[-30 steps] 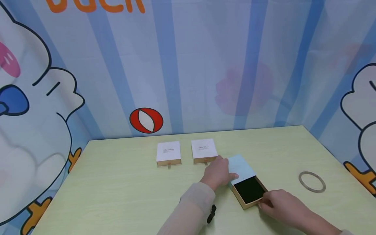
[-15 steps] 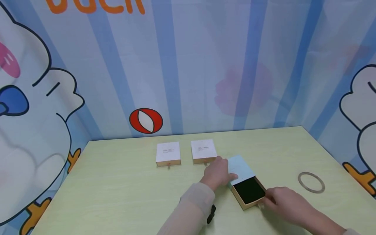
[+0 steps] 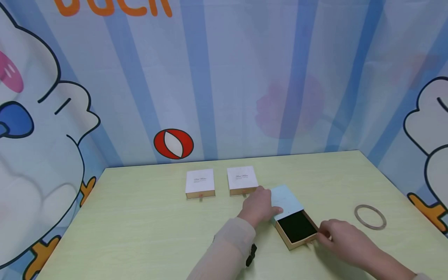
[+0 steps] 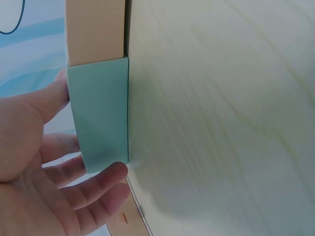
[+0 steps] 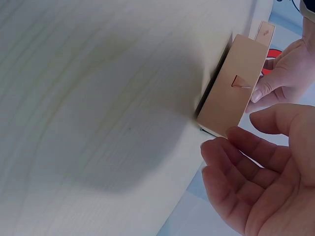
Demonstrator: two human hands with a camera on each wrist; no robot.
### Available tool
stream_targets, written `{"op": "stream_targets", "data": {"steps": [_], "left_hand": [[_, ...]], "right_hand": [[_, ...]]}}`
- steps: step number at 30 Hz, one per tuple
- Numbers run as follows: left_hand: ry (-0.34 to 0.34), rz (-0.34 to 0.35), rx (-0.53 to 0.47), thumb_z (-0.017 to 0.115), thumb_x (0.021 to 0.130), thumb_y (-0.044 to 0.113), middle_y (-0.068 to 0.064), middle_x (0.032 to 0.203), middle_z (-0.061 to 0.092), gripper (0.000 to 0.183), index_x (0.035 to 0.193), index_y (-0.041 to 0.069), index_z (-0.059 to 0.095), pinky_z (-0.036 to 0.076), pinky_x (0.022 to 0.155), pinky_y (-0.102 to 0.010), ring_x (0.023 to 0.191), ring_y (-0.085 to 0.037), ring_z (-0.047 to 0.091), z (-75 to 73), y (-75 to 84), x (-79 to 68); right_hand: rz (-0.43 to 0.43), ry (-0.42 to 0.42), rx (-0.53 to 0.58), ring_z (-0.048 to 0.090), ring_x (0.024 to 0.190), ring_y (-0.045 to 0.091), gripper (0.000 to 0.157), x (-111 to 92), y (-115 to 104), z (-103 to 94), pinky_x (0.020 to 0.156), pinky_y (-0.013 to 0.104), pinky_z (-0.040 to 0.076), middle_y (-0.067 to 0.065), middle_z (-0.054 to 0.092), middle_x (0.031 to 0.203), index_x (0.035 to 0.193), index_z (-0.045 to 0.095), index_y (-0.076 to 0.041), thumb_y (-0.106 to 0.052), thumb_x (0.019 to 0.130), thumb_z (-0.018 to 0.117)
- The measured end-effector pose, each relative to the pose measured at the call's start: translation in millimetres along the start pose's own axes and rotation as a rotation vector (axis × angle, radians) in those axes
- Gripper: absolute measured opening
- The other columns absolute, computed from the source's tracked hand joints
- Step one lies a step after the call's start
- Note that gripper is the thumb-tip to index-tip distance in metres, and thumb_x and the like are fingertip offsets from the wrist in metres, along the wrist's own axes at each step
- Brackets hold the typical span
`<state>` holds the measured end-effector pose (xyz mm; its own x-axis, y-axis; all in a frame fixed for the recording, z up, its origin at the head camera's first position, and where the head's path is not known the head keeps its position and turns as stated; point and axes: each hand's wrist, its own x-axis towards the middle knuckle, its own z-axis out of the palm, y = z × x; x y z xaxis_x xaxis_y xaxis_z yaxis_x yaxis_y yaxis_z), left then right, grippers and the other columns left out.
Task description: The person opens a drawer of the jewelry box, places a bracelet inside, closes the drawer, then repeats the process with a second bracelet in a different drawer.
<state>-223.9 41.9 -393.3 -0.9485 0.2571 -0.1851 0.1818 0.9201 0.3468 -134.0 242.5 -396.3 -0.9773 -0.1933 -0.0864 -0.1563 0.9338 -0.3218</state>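
Observation:
A light blue drawer box (image 3: 285, 200) sits angled on the table, its tan tray (image 3: 297, 227) with a black lining pulled partway out towards me. My left hand (image 3: 258, 206) holds the blue sleeve, thumb on top and fingers at its far left corner; the left wrist view shows the sleeve's side (image 4: 101, 113) between them. At the tray's right front corner is my right hand (image 3: 344, 239), fingers loosely bent, thumb and forefinger apart in the right wrist view. A fingertip meets or nearly meets the tray's front (image 5: 229, 86), where a small ribbon tab (image 5: 240, 82) hangs free.
Two white boxes (image 3: 200, 183) with tan fronts and ribbon tabs stand further back, left of the blue one. A grey-beige ring (image 3: 370, 217) lies flat to the right. Behind the table hangs a printed blue curtain (image 3: 238, 77).
My right hand has shifted slightly right and away from the tray's front, uncovering the ribbon tab. The left hand and the box stay in place.

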Motion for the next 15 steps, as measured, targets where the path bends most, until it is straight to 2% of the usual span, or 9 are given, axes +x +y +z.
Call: {"op": "stream_targets", "data": {"steps": [8, 12, 15], "left_hand": [[-0.001, 0.001, -0.001, 0.069, 0.082, 0.049, -0.003, 0.11, 0.055, 0.053, 0.118, 0.011, 0.061, 0.043, 0.063, -0.027, 0.076, -0.013, 0.048, 0.1, 0.0, 0.9], [0.001, 0.003, -0.005, 0.069, 0.081, 0.048, -0.003, 0.109, 0.055, 0.053, 0.118, 0.011, 0.061, 0.044, 0.063, -0.027, 0.077, -0.013, 0.048, 0.5, -0.2, 1.4], [0.002, 0.0, -0.005, 0.069, 0.081, 0.048, -0.003, 0.11, 0.055, 0.053, 0.118, 0.011, 0.061, 0.044, 0.063, -0.027, 0.076, -0.013, 0.048, 1.3, -0.3, 2.0]], "right_hand": [[-0.031, 0.064, -0.028, 0.056, 0.073, 0.008, 0.006, -1, 7, -1.0, 0.063, 0.03, 0.048, -0.004, 0.061, 0.077, 0.077, 0.066, -0.017, -0.018, 0.083, 0.066], [-0.038, 0.085, -0.024, 0.059, 0.076, 0.011, 0.004, -2, 10, -1.5, 0.065, 0.033, 0.05, -0.002, 0.063, 0.083, 0.083, 0.067, -0.015, -0.018, 0.084, 0.065], [-0.027, 0.083, -0.01, 0.061, 0.078, 0.014, 0.01, -2, 13, -2.2, 0.067, 0.035, 0.051, 0.002, 0.065, 0.089, 0.09, 0.067, -0.011, -0.018, 0.084, 0.064]]}}
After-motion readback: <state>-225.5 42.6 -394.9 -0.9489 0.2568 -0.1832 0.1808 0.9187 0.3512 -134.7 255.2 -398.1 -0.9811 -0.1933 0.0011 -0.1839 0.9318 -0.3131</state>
